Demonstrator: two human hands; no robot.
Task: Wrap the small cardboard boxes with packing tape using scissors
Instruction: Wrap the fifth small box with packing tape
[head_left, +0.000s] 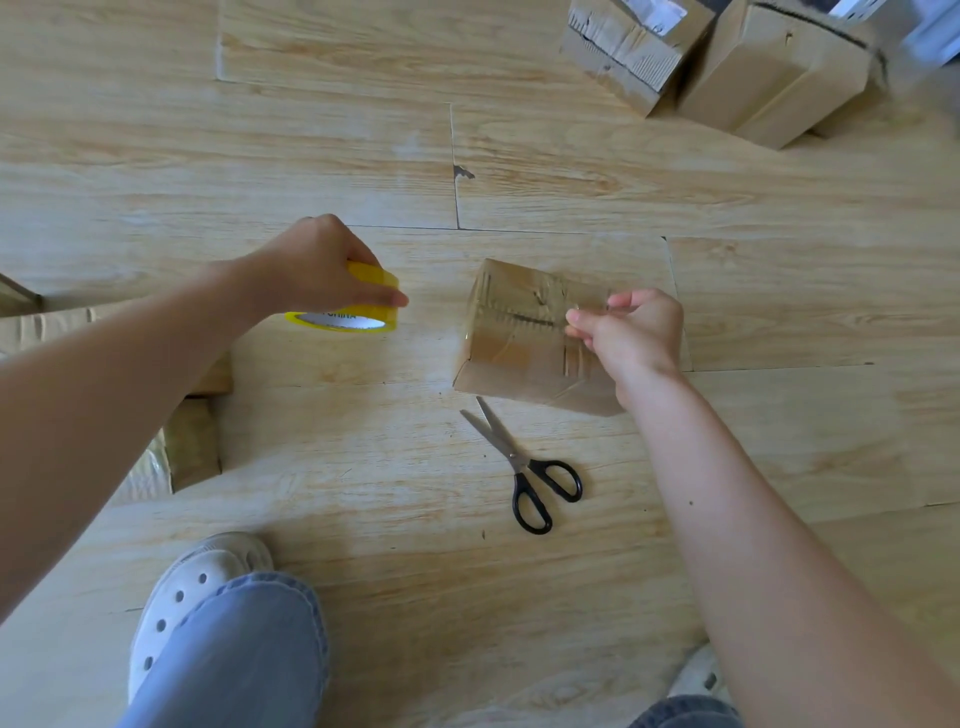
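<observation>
Left hand (317, 267), at 9 o'clock from the box (511, 338), grips the tape roll (347, 316) from above, fingers curled over its yellow rim. The roll is well apart from the box. Whether it touches the floor (571, 171) I cannot tell.

Right hand (634, 332) is over the box's 3 o'clock edge, thumb and forefinger pinched on what looks like a clear tape end (595, 307); other fingers curled.

The box sits on the floor, mid-frame, its top glossy with tape.

Scissors (524, 462) lie on the floor at 6 o'clock from the box, just beside it, blades slightly apart, black handles toward the person.

More boxes (769, 73) stand at 1 o'clock, well apart. Flat cardboard (200, 441) at 8 o'clock. White shoe (189, 587) at 7 o'clock.
</observation>
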